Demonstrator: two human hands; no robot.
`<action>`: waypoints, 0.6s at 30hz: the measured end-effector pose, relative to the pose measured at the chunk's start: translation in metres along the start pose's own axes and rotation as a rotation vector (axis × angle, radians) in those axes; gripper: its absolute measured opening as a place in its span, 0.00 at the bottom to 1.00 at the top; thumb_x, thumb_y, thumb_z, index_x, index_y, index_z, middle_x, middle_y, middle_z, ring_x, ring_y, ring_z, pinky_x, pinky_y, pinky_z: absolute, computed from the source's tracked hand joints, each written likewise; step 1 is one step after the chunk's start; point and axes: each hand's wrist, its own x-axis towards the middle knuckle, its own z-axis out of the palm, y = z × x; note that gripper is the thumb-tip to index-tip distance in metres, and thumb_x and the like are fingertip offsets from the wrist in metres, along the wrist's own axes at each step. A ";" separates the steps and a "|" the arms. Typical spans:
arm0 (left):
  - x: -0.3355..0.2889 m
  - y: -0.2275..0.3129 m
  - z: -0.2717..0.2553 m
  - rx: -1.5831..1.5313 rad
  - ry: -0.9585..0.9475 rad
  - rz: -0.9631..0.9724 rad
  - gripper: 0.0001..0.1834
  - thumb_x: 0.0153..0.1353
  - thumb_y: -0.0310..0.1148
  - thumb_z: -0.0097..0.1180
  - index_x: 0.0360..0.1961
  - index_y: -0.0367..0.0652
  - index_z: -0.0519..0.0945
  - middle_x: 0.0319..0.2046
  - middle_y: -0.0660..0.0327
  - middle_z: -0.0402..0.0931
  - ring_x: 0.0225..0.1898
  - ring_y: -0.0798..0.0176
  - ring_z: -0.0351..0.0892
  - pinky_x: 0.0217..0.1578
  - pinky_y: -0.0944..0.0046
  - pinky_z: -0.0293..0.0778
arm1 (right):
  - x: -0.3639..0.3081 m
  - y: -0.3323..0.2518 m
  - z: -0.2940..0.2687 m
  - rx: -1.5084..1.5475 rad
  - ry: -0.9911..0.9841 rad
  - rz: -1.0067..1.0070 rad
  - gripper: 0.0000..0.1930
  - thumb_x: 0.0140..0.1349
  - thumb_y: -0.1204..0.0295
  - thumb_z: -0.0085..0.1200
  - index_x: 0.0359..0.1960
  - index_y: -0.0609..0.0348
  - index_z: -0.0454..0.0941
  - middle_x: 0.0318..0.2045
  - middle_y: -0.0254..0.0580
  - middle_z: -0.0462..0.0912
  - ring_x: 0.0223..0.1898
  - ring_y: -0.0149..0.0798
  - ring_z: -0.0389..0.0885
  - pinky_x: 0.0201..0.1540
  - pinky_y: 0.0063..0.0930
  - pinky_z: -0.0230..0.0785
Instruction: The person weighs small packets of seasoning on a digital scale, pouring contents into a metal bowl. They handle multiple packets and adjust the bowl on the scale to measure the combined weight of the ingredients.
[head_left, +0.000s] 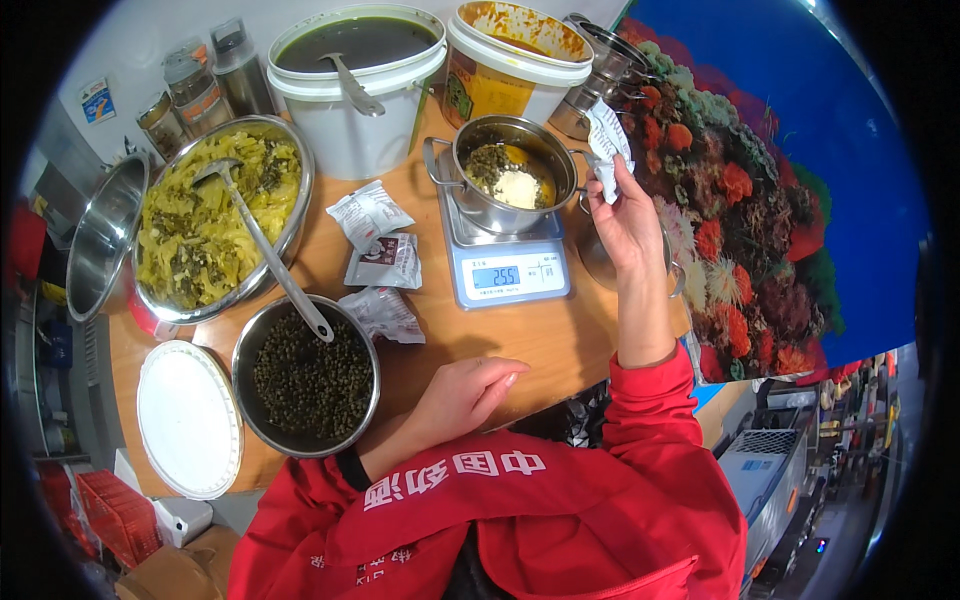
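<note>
A white torn-looking packet (607,140) with dark lines of small print is pinched between thumb and fingertips of the right hand (630,215), raised just beside the right handle of a steel pot (503,222). In the pot, a heap of pale powder (517,188) lies against dark green bits and yellowish liquid. The pot stands on a blue-white scale (520,252), whose lit display shows digits, with small printed marks around it.

The left hand (470,388) is loosely open near the desk's (470,335) front edge, with nothing visibly in it. Beyond it lie three more packets: a printed white packet (368,212), a packet with a brown label panel (388,260) and a silvery-white packet (383,314).

Farther left, a steel bowl (244,370) holds dark green peppercorns, beside a white lid (188,420). A ladle (270,245) runs from a basin (305,190) of yellow-green pickled leaves to over the bowl. Behind stand a white bucket (345,130) of dark liquid and an orange-stained bucket (505,92) with a partly seen label. The red jacket (590,510) bears large white characters.
</note>
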 end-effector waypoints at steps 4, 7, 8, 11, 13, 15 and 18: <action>0.000 0.001 -0.001 0.023 -0.002 0.005 0.10 0.60 0.29 0.49 0.42 0.45 0.77 0.29 0.55 0.77 0.31 0.52 0.77 0.31 0.58 0.72 | 0.000 0.001 -0.001 0.016 -0.004 0.004 0.12 0.65 0.73 0.49 0.47 0.64 0.70 0.40 0.44 0.78 0.36 0.38 0.76 0.33 0.24 0.71; 0.000 0.000 -0.001 0.025 -0.003 0.007 0.10 0.60 0.29 0.49 0.42 0.45 0.77 0.29 0.55 0.77 0.31 0.52 0.77 0.31 0.58 0.72 | 0.000 0.000 -0.001 0.020 -0.005 0.005 0.12 0.65 0.73 0.48 0.47 0.64 0.70 0.40 0.45 0.78 0.36 0.38 0.76 0.33 0.24 0.70; 0.000 0.000 0.000 0.023 -0.001 0.007 0.10 0.60 0.29 0.49 0.42 0.45 0.77 0.29 0.55 0.77 0.31 0.52 0.77 0.31 0.58 0.72 | 0.000 -0.001 -0.001 0.025 -0.006 0.002 0.12 0.65 0.73 0.48 0.47 0.64 0.70 0.40 0.45 0.78 0.36 0.38 0.76 0.32 0.24 0.70; 0.000 -0.001 0.000 0.028 0.006 0.008 0.10 0.60 0.29 0.49 0.42 0.45 0.77 0.29 0.55 0.77 0.32 0.52 0.77 0.32 0.57 0.72 | -0.002 0.002 0.003 -0.020 -0.018 -0.033 0.13 0.64 0.72 0.50 0.48 0.65 0.70 0.40 0.43 0.78 0.37 0.36 0.76 0.35 0.23 0.70; 0.000 -0.001 0.000 0.036 0.008 0.009 0.10 0.60 0.30 0.49 0.42 0.45 0.77 0.30 0.55 0.77 0.32 0.52 0.77 0.32 0.57 0.72 | -0.005 0.007 0.007 -0.318 -0.011 -0.165 0.14 0.63 0.71 0.52 0.48 0.65 0.71 0.40 0.41 0.78 0.38 0.33 0.75 0.38 0.23 0.70; 0.000 -0.001 0.000 0.036 -0.007 -0.009 0.10 0.61 0.30 0.49 0.42 0.45 0.78 0.30 0.55 0.78 0.32 0.52 0.77 0.32 0.57 0.72 | -0.008 0.019 0.011 -0.864 -0.031 -0.405 0.16 0.61 0.71 0.55 0.48 0.65 0.71 0.41 0.39 0.79 0.40 0.29 0.75 0.43 0.22 0.69; 0.000 0.000 0.000 0.036 -0.014 -0.028 0.10 0.61 0.30 0.49 0.42 0.45 0.77 0.31 0.55 0.78 0.32 0.52 0.77 0.32 0.58 0.72 | -0.006 0.026 0.015 -0.972 -0.023 -0.490 0.17 0.58 0.74 0.57 0.48 0.68 0.71 0.43 0.41 0.79 0.43 0.29 0.75 0.48 0.23 0.67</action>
